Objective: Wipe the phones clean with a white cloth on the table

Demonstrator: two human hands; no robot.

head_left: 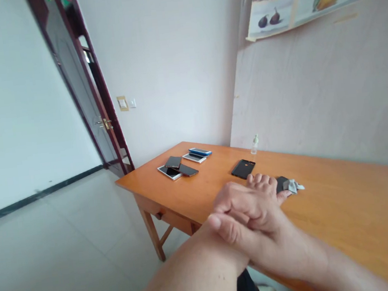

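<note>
Head view: grey cloth (292, 186) just right of left hand (267, 184), fingers part-spread; right hand (263, 219) farther, half-curled; I cannot confirm grips.

Two hands are counted: one left hand (263, 184) and one right hand (268, 221). On one wooden table (344, 203), five smartphones (200, 152) are recorded, three in one pile and two in another. Also tallied are one black phone case (243, 169), one dark flat object (281, 184), one grey cloth (292, 186) and one pump bottle (254, 145). Two wall plates (122, 103) are noted.
</note>
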